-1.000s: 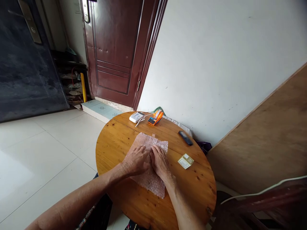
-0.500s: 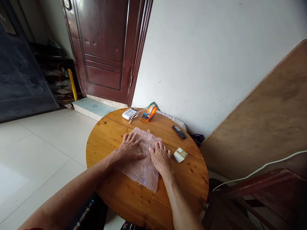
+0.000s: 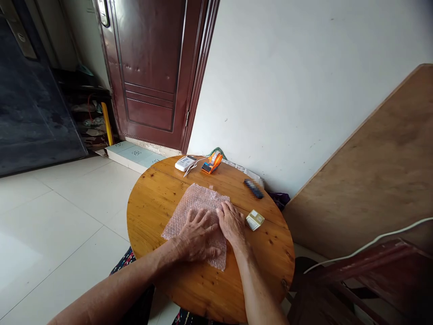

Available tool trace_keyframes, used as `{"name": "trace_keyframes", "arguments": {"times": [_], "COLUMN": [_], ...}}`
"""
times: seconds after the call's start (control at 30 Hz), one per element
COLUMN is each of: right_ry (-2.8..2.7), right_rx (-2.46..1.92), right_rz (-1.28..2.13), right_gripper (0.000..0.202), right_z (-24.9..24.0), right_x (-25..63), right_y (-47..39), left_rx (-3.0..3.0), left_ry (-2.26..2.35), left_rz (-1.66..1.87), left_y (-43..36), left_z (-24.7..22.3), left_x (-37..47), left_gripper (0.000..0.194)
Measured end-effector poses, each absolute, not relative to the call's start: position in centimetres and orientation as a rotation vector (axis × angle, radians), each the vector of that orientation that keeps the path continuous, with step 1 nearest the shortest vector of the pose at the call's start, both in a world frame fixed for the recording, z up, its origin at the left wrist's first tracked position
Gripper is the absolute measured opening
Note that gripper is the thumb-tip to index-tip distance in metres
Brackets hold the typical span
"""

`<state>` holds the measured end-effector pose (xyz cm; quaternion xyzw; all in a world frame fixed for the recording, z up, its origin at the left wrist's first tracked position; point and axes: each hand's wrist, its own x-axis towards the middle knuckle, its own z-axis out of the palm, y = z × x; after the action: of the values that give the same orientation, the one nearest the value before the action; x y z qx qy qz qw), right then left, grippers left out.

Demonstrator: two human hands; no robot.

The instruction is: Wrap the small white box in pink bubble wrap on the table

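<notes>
A pinkish, see-through sheet of bubble wrap (image 3: pixel 192 203) lies flat on the round wooden table (image 3: pixel 189 298). My left hand (image 3: pixel 199 234) rests palm down on its near middle part, fingers spread. On the sheet's right edge lies my right hand (image 3: pixel 232 221), flat with its fingers stretched out toward the back. Both hands touch the wrap and cover part of it. A small gold and white box (image 3: pixel 255 220) sits just right of my right hand.
Toward the table's back stand an orange tape dispenser (image 3: pixel 212 163) and a white device (image 3: pixel 185 163) with a cable. A dark, blurred-out object (image 3: pixel 253 188) lies at the back right. Behind are a white wall (image 3: pixel 287 90) and a dark red door (image 3: pixel 149 67).
My left hand has slid nearer and to the right across the bubble wrap, uncovering its left side. My right hand has stayed at the right edge. The view has shifted slightly.
</notes>
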<state>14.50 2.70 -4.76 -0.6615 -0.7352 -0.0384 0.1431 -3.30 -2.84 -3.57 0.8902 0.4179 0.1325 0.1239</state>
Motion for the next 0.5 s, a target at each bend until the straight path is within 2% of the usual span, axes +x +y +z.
{"name": "trace_keyframes", "arguments": {"times": [0.13,0.3,0.43,0.5], "right_ry": [-2.05,-1.925,-1.738,-1.718], "right_rx": [-1.782,-1.72,-2.018,-2.164], "right_rz": [-0.171,-0.268,-0.264,-0.17], "right_gripper": [0.033,0.03,0.056,0.063], "right_z": [-4.3,-2.3,-1.5,-2.0], "right_x": [14.1,16.4,21.0,22.9], "right_y": [2.4,1.8,1.2,0.8], "left_rx": [2.564,2.572,2.567,2.561], "left_ry": [1.2,1.21,1.209,1.215], "left_rz": [0.364,0.378,0.415,0.421], "left_y": [-3.0,-2.9,-2.9,-2.9], "left_z": [-4.1,-4.5,-4.6,-4.7], "left_x": [-2.9,-3.1,-3.1,-3.1], "left_gripper": [0.088,0.087,0.085,0.086]}}
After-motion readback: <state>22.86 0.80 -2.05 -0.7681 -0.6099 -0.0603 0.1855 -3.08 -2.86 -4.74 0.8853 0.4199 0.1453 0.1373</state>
